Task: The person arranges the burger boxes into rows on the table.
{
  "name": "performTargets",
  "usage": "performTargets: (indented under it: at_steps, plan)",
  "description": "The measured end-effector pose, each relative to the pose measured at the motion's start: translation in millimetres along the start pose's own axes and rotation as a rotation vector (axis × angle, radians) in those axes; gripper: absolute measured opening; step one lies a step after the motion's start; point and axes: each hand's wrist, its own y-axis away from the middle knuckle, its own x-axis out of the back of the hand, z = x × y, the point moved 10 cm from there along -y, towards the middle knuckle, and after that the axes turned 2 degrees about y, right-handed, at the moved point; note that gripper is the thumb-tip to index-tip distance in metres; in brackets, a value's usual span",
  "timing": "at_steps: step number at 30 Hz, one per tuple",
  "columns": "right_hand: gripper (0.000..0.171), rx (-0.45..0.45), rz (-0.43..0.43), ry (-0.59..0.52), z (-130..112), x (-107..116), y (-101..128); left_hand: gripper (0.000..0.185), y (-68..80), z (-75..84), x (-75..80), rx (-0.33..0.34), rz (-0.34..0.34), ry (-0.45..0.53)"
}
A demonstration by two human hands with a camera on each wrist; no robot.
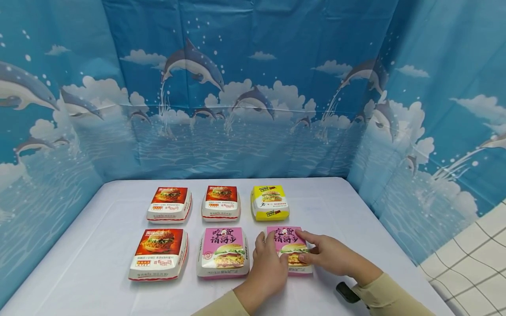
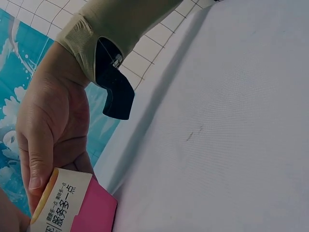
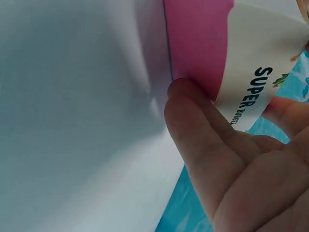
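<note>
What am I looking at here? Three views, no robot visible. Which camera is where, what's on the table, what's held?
There is no machine: a person works with two bare hands and wears three cameras. The wide picture is from the head camera, looking down at a white table inside a dolphin-print backdrop. The other two are close-ups from cameras on each wrist.

Six burger boxes lie in two rows: three red boxes, a yellow box at the back right, a pink box in the front middle, and the front-right pink box.

Both hands are on that last box: the left hand on its left side, the right hand on its right. The wrist views show fingers against its edge. It looks slightly tipped; whether it is off the table I cannot tell.
</note>
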Motion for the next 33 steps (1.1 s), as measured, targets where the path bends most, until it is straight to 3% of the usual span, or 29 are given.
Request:
performTargets:
  at_steps: [33]
  plan:
    - [0.073,0.018,-0.006,0.05,-4.7,-5.4,-6.4,0.066,-2.5,-1.6,2.0,0.02,0.009,0.02]
